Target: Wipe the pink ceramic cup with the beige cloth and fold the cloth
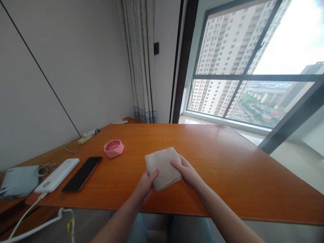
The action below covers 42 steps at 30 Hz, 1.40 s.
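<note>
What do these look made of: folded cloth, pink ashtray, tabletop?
Folded cloth: fabric, matte; soft corners, stacked layers along the near edge. Fibre can't be told.
Pink ashtray: maybe plastic or silicone, possibly ceramic; even colour, moulded-looking facets.
Tabletop: probably varnished wood or veneer; orange-brown, faint streaks, sheen toward the window.

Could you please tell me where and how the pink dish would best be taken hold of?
Probably by the right wall of the pink dish, from above and the right: its raised rim around an open hollow should suit a pinch, while the phone lies to its near left. The left hand is nearer, but holds the folded cloth.
</note>
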Available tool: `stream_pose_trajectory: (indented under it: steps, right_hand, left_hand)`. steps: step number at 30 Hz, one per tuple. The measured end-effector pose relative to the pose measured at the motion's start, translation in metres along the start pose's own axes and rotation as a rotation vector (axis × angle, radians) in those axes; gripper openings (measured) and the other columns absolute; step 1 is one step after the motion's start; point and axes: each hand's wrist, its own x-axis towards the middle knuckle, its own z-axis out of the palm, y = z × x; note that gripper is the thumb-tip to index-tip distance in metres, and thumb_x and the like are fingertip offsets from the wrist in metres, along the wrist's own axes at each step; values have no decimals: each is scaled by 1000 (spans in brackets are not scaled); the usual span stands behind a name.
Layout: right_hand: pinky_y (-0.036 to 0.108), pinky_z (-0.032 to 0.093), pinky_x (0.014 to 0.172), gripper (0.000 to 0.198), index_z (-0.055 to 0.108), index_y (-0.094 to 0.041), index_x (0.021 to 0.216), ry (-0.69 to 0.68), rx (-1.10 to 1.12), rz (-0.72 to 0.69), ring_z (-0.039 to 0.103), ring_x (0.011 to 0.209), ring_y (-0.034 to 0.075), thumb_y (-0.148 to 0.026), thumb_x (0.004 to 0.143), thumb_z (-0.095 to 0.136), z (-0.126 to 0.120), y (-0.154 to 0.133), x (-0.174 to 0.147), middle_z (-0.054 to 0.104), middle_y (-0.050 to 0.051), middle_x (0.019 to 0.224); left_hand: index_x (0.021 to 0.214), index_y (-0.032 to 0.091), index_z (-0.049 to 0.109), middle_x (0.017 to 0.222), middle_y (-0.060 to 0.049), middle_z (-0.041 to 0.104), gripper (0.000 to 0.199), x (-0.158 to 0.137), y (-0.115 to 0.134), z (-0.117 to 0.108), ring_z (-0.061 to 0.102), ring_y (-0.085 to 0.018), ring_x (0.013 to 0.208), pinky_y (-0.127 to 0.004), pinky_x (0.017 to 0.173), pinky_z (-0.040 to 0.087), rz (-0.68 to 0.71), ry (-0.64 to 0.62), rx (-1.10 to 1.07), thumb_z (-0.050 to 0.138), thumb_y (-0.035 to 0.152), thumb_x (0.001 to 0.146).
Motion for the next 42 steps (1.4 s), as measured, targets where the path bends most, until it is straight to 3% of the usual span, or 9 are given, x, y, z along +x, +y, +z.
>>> stream_pose_trajectory:
  steps: [5, 11, 14, 16, 20, 27, 35, 39, 42]
  right_hand:
    - [31, 51, 70, 31, 54, -22, 92, -212, -123, 30, 64, 78, 18, -46, 74, 60, 16, 26, 20, 67, 0, 81]
    - [30, 48, 62, 15, 50, -23, 83, -101, -227, -40, 60, 63, 16, -35, 74, 54, 5, 57, 29, 61, -2, 66]
    - [32, 48, 67, 10, 52, -22, 81, -144, -317, -82, 61, 67, 17, -31, 75, 52, 5, 57, 26, 63, -1, 67]
    - [32, 47, 68, 8, 53, -22, 78, -156, -361, -87, 61, 67, 17, -29, 76, 51, 6, 55, 25, 64, 0, 68]
    - [30, 47, 67, 7, 53, -21, 77, -164, -389, -87, 60, 66, 17, -27, 78, 49, 7, 54, 24, 63, 0, 68]
    - [30, 46, 67, 8, 54, -21, 76, -168, -448, -104, 60, 66, 17, -25, 79, 48, 7, 54, 23, 64, 1, 68]
    - [27, 44, 64, 8, 54, -19, 75, -162, -476, -104, 58, 65, 15, -20, 78, 47, 8, 54, 25, 64, 1, 68]
    - [25, 42, 62, 9, 54, -19, 74, -152, -518, -112, 57, 63, 14, -18, 78, 46, 9, 57, 28, 63, 1, 67]
    - [24, 41, 60, 9, 56, -19, 74, -147, -643, -145, 55, 63, 13, -17, 77, 48, 9, 56, 36, 62, 0, 67]
  left_hand:
    - [140, 19, 34, 136, -13, 50, 72, -3, 37, -74, 53, -25, 119, -36, 97, 46, 97, 180, 360, 61, 37, 76]
    - [148, 19, 7, 142, -14, 43, 89, -14, 82, -182, 53, -23, 120, -32, 96, 44, -63, 290, 855, 57, 32, 77]
    - [148, 15, -2, 133, -16, 52, 91, -16, 87, -214, 57, -23, 114, -32, 92, 46, -106, 383, 1048, 54, 28, 77]
    - [147, 12, 8, 131, -18, 53, 82, -18, 86, -224, 56, -25, 115, -34, 92, 45, -114, 475, 1280, 50, 24, 77]
    - [142, 11, 28, 123, -22, 56, 67, -28, 82, -227, 58, -32, 109, -41, 87, 45, -230, 616, 1661, 41, 20, 78]
    - [137, 10, 37, 112, -23, 59, 58, -48, 81, -217, 60, -37, 97, -46, 74, 47, -347, 748, 1716, 34, 30, 82]
    - [125, 10, 51, 119, -23, 55, 45, -39, 83, -209, 50, -39, 111, -53, 85, 40, -202, 852, 1872, 31, 21, 86]
    - [122, 15, 53, 141, -19, 37, 41, -24, 73, -179, 31, -40, 129, -60, 95, 32, -25, 980, 1942, 41, 22, 84]
    - [118, 16, 56, 141, -16, 39, 37, 0, 62, -130, 32, -34, 130, -57, 104, 25, 244, 739, 1908, 45, 23, 83]
